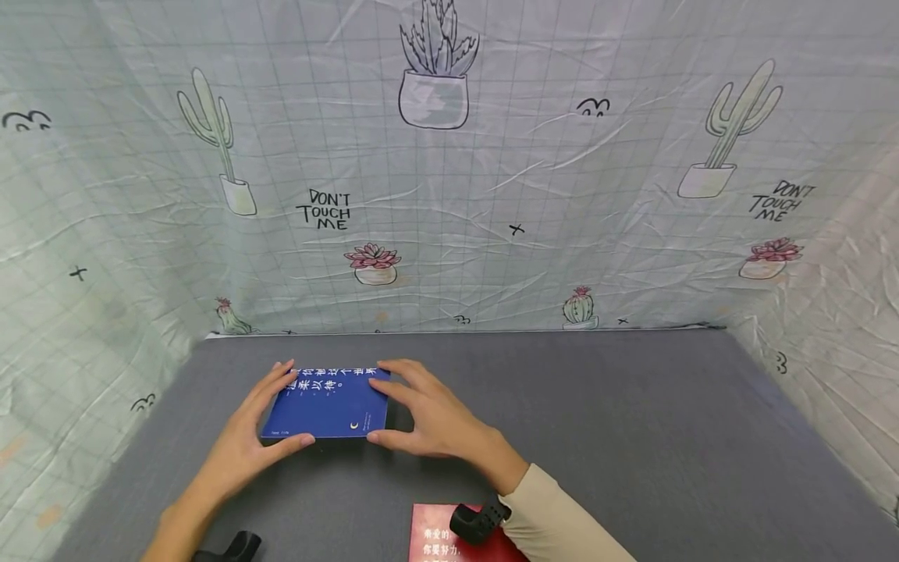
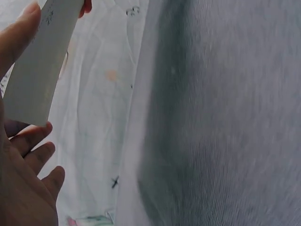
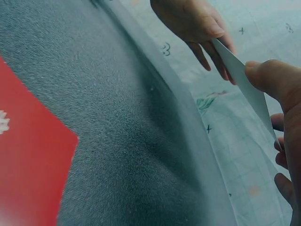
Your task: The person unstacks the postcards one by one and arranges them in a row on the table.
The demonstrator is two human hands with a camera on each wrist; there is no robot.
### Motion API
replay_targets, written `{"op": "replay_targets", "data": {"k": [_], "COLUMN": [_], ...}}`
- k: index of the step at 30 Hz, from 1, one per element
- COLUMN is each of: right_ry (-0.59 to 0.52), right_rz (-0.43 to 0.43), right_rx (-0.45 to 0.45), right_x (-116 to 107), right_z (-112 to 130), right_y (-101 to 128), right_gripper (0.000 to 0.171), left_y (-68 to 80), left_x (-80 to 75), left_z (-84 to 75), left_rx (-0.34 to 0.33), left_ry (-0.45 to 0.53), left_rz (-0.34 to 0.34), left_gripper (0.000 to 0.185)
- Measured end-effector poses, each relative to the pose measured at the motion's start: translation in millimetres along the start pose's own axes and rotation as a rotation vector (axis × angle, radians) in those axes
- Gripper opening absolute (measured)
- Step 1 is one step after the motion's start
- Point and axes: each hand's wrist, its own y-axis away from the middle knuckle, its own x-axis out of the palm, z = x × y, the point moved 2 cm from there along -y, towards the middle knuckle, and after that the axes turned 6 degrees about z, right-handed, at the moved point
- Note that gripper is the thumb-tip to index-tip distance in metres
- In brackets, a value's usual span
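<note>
A blue book [image 1: 330,406] with white lettering is at the left middle of the grey table [image 1: 597,437]. My left hand [image 1: 277,406] grips its left side, thumb on the near edge and fingers on the far corner. From the other side my right hand [image 1: 385,410] pinches the right edge between thumb and fingers. In the left wrist view the book's pale underside [image 2: 37,61] shows between my thumb and fingers [image 2: 33,141]. The right wrist view has the book [image 3: 244,89] edge-on under my right thumb [image 3: 273,77], with the left hand [image 3: 193,23] beyond it.
A red book [image 1: 449,538] lies at the table's near edge beside my right forearm; it fills the left of the right wrist view as a red cover [image 3: 28,155]. Cactus-print cloth [image 1: 449,195] walls the table at the back and both sides.
</note>
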Motion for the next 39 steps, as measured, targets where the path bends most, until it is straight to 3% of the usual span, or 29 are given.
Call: {"op": "replay_targets", "data": {"k": [11, 16, 24, 39], "right_ry": [0.001, -0.01, 0.016, 0.015], "right_rz": [0.081, 0.116, 0.175, 0.21], "right_rx": [0.042, 0.073, 0.094, 0.12], "right_x": [24, 34, 50, 66], "right_z": [-7, -10, -19, -27], "right_y": [-18, -25, -32, -36], "right_gripper": [0.067, 0.067, 0.067, 0.064], "left_y": [-4.9, -4.7, -8.1, -14.7], "left_x": [-6.4, -5.3, -2.1, 6.0], "left_z": [30.3, 43.2, 55.6, 75.3], "left_rx": [-0.012, -0.049, -0.088, -0.066], "left_ry": [-0.04, -0.081, -0.134, -0.145], "left_rz": [0.019, 0.035, 0.061, 0.119], "left_gripper": [0.084, 0.083, 0.083, 0.082]}}
